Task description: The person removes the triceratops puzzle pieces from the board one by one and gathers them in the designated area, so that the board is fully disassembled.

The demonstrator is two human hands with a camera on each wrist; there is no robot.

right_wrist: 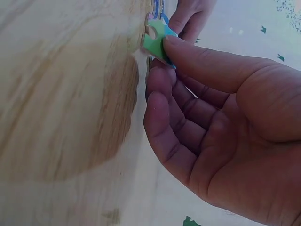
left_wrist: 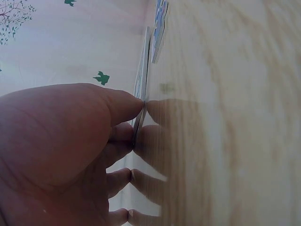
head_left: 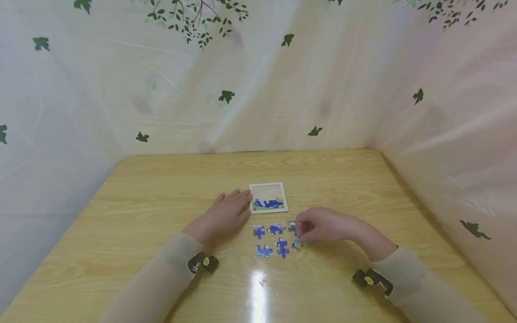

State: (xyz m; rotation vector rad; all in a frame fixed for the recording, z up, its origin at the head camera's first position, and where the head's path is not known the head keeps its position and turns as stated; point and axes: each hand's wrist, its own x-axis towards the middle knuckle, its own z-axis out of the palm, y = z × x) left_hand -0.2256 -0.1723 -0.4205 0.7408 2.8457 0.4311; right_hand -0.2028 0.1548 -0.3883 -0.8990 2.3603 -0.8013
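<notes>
My right hand (head_left: 323, 225) pinches a green and blue puzzle piece (right_wrist: 156, 43) between thumb and fingers, just over the table; the other fingers curl in loosely. At the left side of a white square puzzle frame (head_left: 266, 184), my left hand (head_left: 228, 212) lies with its fingers extended. Its thumb (left_wrist: 124, 106) touches the frame's edge in the left wrist view. Joined blue and green pieces (head_left: 268, 204) fill the lower part of the frame, and the upper part shows a plain backing. A loose piece (head_left: 291, 226) beside the right hand is partly hidden by its fingers.
Several loose puzzle pieces lie in two rows below the frame, among them a blue piece (head_left: 282, 248) and a light-blue one (head_left: 264, 251). The wooden table (head_left: 161, 179) meets a pale curtain (head_left: 258, 121) with leaf prints at its back and sides.
</notes>
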